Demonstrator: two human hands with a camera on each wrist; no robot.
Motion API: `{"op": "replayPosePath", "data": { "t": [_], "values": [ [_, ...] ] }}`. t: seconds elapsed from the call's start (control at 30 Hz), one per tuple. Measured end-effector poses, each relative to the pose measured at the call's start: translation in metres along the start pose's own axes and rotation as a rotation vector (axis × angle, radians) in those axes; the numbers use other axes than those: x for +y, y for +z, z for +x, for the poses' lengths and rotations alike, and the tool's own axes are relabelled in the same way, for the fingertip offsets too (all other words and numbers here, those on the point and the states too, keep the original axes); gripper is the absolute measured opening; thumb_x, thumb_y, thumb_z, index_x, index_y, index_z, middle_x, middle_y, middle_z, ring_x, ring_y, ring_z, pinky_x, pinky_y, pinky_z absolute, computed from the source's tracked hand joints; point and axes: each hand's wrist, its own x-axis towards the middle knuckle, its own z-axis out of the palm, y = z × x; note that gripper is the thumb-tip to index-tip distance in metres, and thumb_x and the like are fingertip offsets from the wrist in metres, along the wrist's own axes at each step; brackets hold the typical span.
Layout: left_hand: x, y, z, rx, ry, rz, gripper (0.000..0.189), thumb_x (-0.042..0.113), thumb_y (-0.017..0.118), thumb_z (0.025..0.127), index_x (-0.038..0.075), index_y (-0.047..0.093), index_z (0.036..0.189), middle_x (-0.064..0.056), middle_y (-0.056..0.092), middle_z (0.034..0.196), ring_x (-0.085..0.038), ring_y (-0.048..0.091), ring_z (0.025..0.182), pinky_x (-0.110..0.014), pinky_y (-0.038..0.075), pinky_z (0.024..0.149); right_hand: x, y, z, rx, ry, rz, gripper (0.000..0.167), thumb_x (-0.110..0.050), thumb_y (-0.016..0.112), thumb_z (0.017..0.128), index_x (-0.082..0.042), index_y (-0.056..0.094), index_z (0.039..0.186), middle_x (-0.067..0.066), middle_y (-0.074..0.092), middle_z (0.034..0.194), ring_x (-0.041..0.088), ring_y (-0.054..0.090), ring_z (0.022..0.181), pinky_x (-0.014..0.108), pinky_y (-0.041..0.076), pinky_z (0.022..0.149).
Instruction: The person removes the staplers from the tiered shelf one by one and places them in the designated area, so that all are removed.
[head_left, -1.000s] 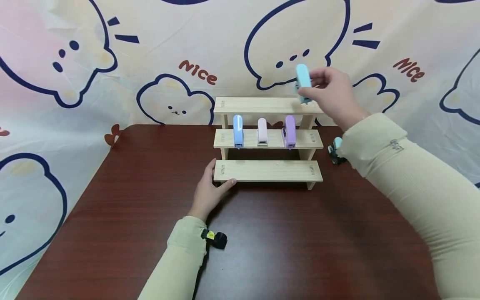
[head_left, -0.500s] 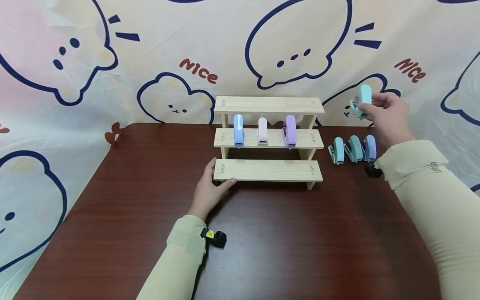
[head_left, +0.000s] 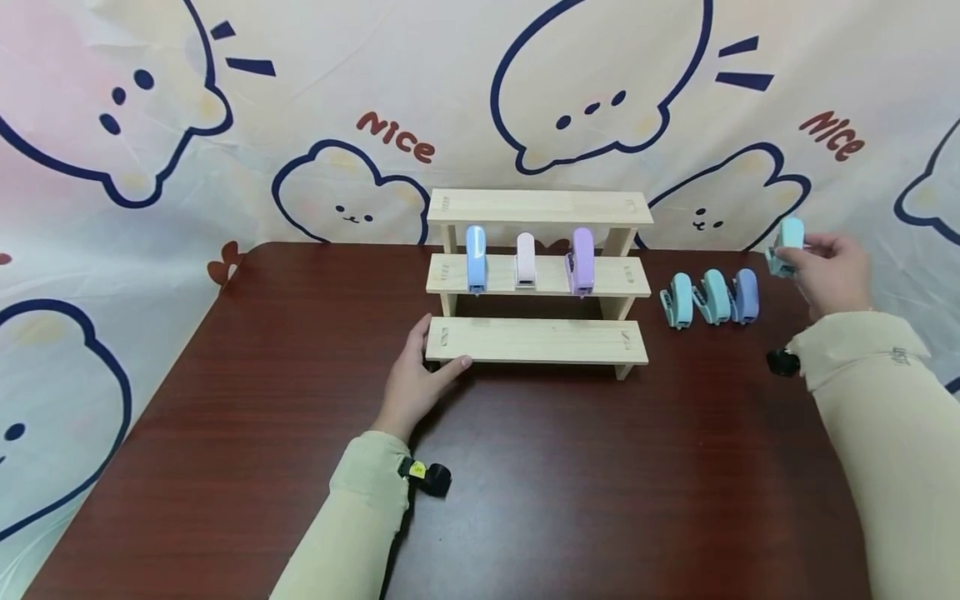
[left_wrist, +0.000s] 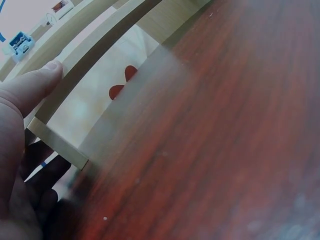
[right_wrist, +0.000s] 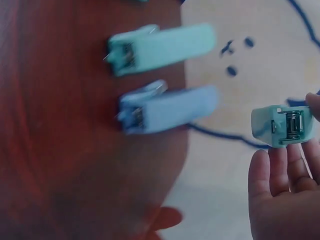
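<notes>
My right hand pinches a mint-green stapler above the table's back right edge. In the right wrist view, that stapler points its metal end at the camera, between thumb and fingers. Left of it, two mint staplers and a blue stapler stand in a row on the table. My left hand grips the left end of the wooden three-step rack, thumb over the bottom step's front edge. On its middle step stand a light-blue stapler, a white stapler and a purple stapler.
A dark reddish-brown table lies under everything. Behind it hangs a printed cloth with cartoon outlines. A small black camera sits at my left wrist, and another camera at my right.
My right hand has moved right and down with the mint stapler, from over the rack's top step to beyond the table row. The row of staplers has come into full view. My left hand stays put.
</notes>
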Motion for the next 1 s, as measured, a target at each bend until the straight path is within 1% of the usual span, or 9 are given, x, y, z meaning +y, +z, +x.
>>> {"op": "replayPosePath", "data": {
  "t": [0.07, 0.13, 0.17, 0.33, 0.47, 0.57, 0.67, 0.87, 1.0],
  "values": [
    [0.000, 0.001, 0.000, -0.002, -0.002, -0.002, 0.099, 0.048, 0.080, 0.083, 0.023, 0.023, 0.161, -0.001, 0.045, 0.154, -0.018, 0.038, 0.142, -0.048, 0.028, 0.116, 0.011, -0.003, 0.003, -0.002, 0.035, -0.034, 0.065, -0.052, 0.062, 0.094, -0.023, 0.044, 0.149, -0.015, 0.047, 0.109, 0.009, 0.049, 0.098, 0.023, 0.052, 0.086],
    [0.000, 0.001, 0.000, -0.005, -0.004, -0.002, 0.099, 0.049, 0.080, 0.083, 0.024, 0.023, 0.160, 0.000, 0.045, 0.154, -0.018, 0.038, 0.143, -0.048, 0.028, 0.117, 0.022, -0.005, 0.005, -0.003, 0.065, -0.070, 0.071, -0.053, 0.061, 0.094, -0.018, 0.042, 0.153, -0.012, 0.047, 0.109, 0.012, 0.050, 0.096, 0.020, 0.050, 0.072],
    [0.000, 0.001, 0.000, -0.004, -0.003, -0.004, 0.099, 0.049, 0.080, 0.083, 0.023, 0.023, 0.160, -0.001, 0.046, 0.154, -0.018, 0.038, 0.142, -0.048, 0.028, 0.117, 0.027, -0.004, 0.007, -0.002, 0.080, -0.076, 0.068, -0.053, 0.061, 0.094, -0.020, 0.044, 0.151, -0.011, 0.048, 0.109, 0.013, 0.050, 0.094, 0.020, 0.049, 0.067],
    [0.000, 0.002, -0.001, 0.000, 0.000, -0.011, 0.100, 0.047, 0.081, 0.083, 0.022, 0.024, 0.160, -0.001, 0.046, 0.153, -0.017, 0.038, 0.142, -0.047, 0.027, 0.117, 0.050, 0.000, 0.012, 0.000, 0.125, -0.124, 0.062, -0.051, 0.059, 0.096, -0.015, 0.048, 0.146, -0.005, 0.050, 0.114, 0.013, 0.051, 0.094, 0.026, 0.050, 0.073],
    [0.000, 0.003, -0.003, -0.002, -0.008, -0.012, 0.099, 0.046, 0.082, 0.083, 0.022, 0.024, 0.160, -0.002, 0.047, 0.152, -0.019, 0.040, 0.141, -0.048, 0.028, 0.117, 0.070, -0.001, 0.014, -0.023, 0.167, -0.156, 0.074, -0.050, 0.057, 0.098, -0.006, 0.037, 0.154, 0.003, 0.048, 0.121, 0.016, 0.048, 0.100, 0.028, 0.047, 0.076],
    [0.000, 0.003, -0.003, -0.007, -0.004, -0.014, 0.099, 0.046, 0.082, 0.082, 0.022, 0.025, 0.160, -0.002, 0.050, 0.149, -0.019, 0.042, 0.139, -0.048, 0.028, 0.116, 0.083, -0.002, 0.016, -0.026, 0.177, -0.166, 0.076, -0.047, 0.056, 0.098, -0.002, 0.033, 0.155, 0.005, 0.048, 0.121, 0.016, 0.047, 0.100, 0.026, 0.047, 0.074],
    [-0.001, 0.002, -0.003, -0.004, 0.011, -0.016, 0.099, 0.047, 0.082, 0.082, 0.021, 0.026, 0.159, -0.003, 0.052, 0.147, -0.019, 0.043, 0.138, -0.048, 0.029, 0.116, 0.091, 0.000, 0.019, -0.011, 0.173, -0.163, 0.078, -0.049, 0.056, 0.097, -0.003, 0.032, 0.156, 0.001, 0.048, 0.118, 0.012, 0.047, 0.098, 0.026, 0.046, 0.076],
    [-0.002, -0.001, -0.001, 0.007, 0.019, -0.016, 0.100, 0.049, 0.082, 0.081, 0.021, 0.027, 0.159, -0.002, 0.051, 0.148, -0.018, 0.042, 0.138, -0.047, 0.029, 0.115, 0.099, 0.011, 0.026, 0.023, 0.199, -0.017, 0.077, -0.052, 0.062, 0.094, -0.015, 0.037, 0.157, -0.014, 0.046, 0.108, 0.001, 0.044, 0.093, 0.019, 0.044, 0.078],
    [-0.003, -0.001, 0.001, 0.001, 0.018, -0.023, 0.100, 0.050, 0.081, 0.081, 0.022, 0.025, 0.160, -0.002, 0.050, 0.149, -0.017, 0.041, 0.139, -0.047, 0.028, 0.116, 0.100, 0.017, 0.028, 0.072, 0.200, 0.032, 0.074, -0.054, 0.064, 0.092, -0.019, 0.042, 0.154, -0.017, 0.046, 0.105, -0.002, 0.045, 0.092, 0.016, 0.043, 0.080]
  ]
}}
